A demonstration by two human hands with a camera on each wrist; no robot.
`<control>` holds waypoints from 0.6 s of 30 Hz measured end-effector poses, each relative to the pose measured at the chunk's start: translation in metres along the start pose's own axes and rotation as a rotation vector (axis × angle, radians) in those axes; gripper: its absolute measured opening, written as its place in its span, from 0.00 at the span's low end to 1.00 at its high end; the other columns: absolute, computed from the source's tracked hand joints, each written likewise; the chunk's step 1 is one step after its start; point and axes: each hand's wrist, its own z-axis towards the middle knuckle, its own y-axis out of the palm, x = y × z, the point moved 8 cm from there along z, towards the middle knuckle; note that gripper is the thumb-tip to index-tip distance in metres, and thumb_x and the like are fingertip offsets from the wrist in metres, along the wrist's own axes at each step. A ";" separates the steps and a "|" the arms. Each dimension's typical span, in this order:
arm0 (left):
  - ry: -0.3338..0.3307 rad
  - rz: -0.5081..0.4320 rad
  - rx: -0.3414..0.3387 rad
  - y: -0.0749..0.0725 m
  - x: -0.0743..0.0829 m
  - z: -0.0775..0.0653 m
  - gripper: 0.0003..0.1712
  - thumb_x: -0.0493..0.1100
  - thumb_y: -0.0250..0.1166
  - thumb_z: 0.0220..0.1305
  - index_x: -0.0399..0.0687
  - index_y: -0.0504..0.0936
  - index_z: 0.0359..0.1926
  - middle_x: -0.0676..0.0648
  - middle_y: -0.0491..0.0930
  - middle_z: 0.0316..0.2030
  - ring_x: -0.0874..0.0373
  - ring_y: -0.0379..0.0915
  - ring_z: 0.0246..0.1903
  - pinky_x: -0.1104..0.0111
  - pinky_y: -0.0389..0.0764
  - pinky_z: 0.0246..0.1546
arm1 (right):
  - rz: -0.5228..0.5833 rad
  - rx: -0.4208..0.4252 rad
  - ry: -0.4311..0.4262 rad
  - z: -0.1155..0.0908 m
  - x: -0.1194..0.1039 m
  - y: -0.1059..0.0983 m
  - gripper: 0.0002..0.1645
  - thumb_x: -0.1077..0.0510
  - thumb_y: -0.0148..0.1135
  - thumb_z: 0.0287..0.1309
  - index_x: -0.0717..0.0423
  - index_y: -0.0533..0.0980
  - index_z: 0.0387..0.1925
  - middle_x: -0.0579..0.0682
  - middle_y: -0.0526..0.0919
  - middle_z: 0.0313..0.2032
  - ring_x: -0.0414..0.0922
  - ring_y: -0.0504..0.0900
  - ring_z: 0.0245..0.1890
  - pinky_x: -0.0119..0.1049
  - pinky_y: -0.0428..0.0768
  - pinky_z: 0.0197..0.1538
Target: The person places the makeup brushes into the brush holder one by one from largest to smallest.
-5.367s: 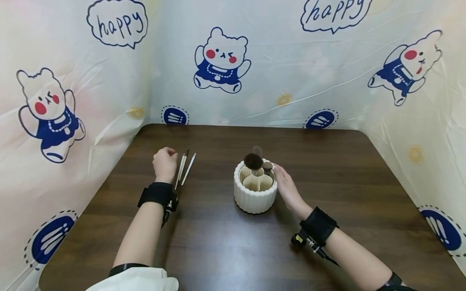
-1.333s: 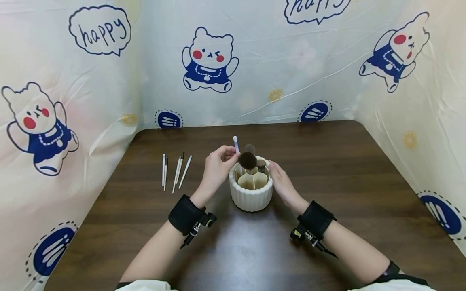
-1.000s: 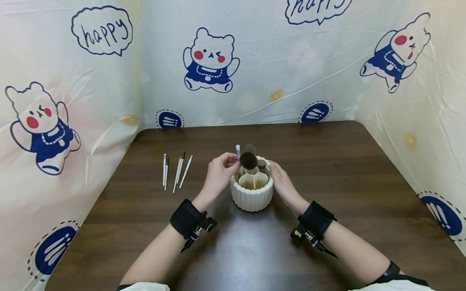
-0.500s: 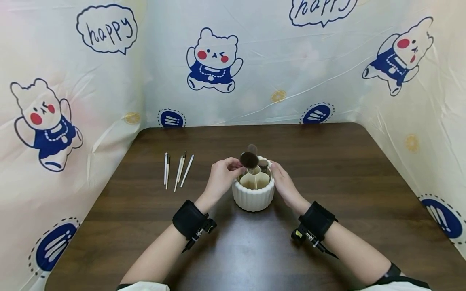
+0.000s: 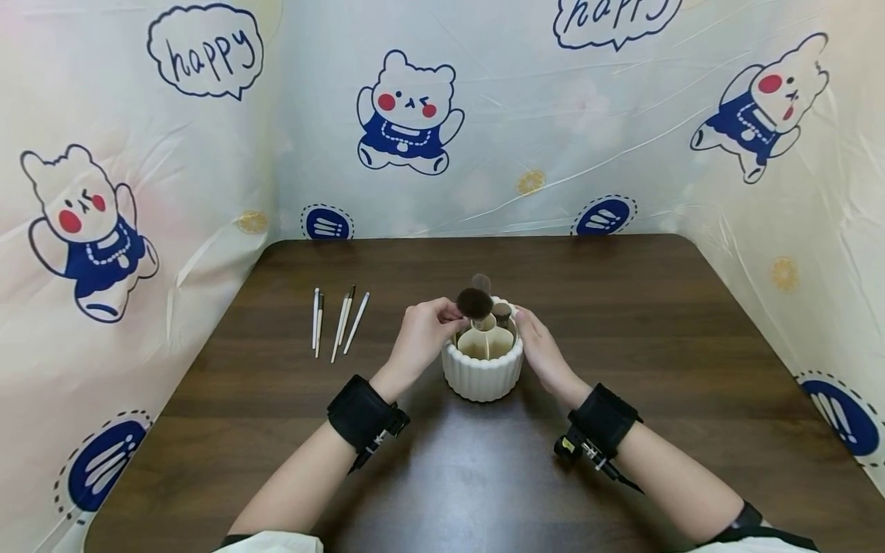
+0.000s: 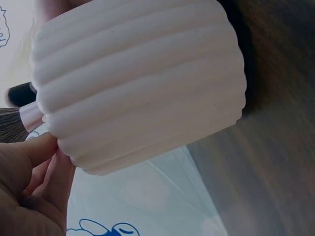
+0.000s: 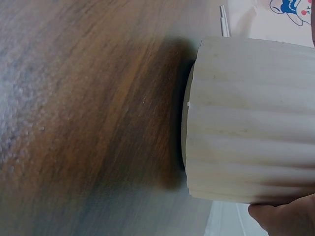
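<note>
A white fluted makeup brush holder (image 5: 482,376) with inner compartments stands upright on the table. A big dark fluffy brush (image 5: 474,303) and a shorter brush (image 5: 502,313) stick up out of it. At its left rim my left hand (image 5: 425,330) pinches a thin lilac-and-white brush, which is now hidden behind the fingers and the fluffy brush. In the left wrist view, thumb and fingertips (image 6: 47,142) meet right at the scalloped rim. My right hand (image 5: 546,349) rests with fairly straight fingers against the holder's right side.
Several thin white brushes (image 5: 342,322) lie on the brown wooden table (image 5: 622,322), left of the holder. A printed cloth (image 5: 498,138) with cartoon bears hangs around the back and sides of the table.
My left hand has come from the loose brushes at the left to the holder. The thin brush has gone down inside the rim and out of sight. My right hand stays against the holder.
</note>
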 end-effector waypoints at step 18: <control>0.051 0.199 -0.142 0.006 0.014 0.001 0.04 0.35 0.67 0.58 0.37 0.85 0.33 0.43 0.87 0.32 0.54 0.85 0.35 0.66 0.83 0.36 | -0.004 0.005 -0.005 0.002 0.001 0.001 0.30 0.51 0.30 0.76 0.66 0.56 0.69 0.63 0.58 0.70 0.56 0.54 0.73 0.50 0.52 0.74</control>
